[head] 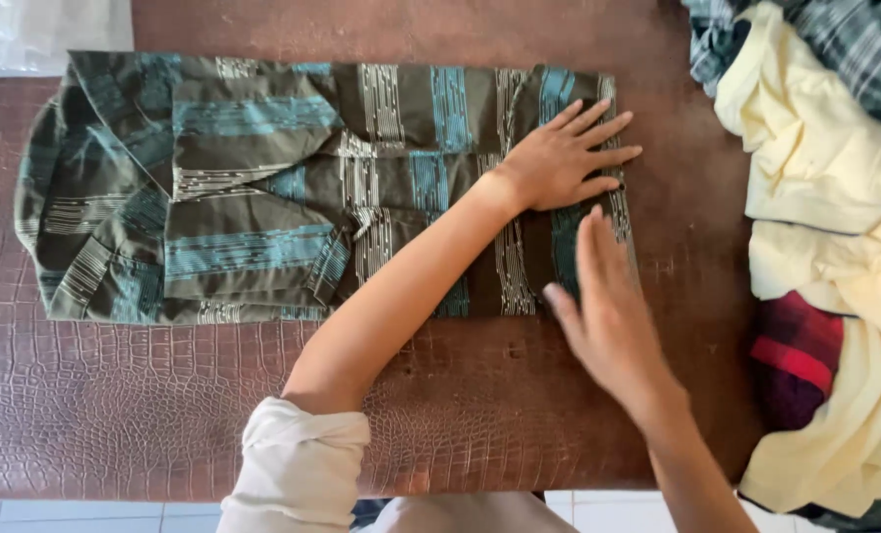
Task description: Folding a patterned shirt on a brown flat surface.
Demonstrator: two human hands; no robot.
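— Two hands on one shirt (pixel 293 188), is that right?

— Yes. It's an olive shirt with teal and cream stripes, lying flat and partly folded across the brown table (pixel 164 415), which has a scaly leather-look top. It fills the middle of the table from about nine o'clock over to three.

— What's the left hand (pixel 564 158) doing?

— Pressing flat on the shirt's end at about two o'clock, palm down, fingers spread and pointing toward three. It grips nothing, it just rests on the cloth.

— And the right hand (pixel 608 316)?

— Open too, fingers straight and together, at about four o'clock from the table's middle. Its fingertips lie at the shirt's near corner. It's blurred, so I can't tell whether it touches the cloth. Nothing is in it.

— Anything else around?

— At three o'clock a pile of clothes (pixel 835 247): pale yellow cloth, a grey plaid piece at the top, something red and dark below. A cream rolled sleeve (pixel 297 464) shows on the left arm at six o'clock.
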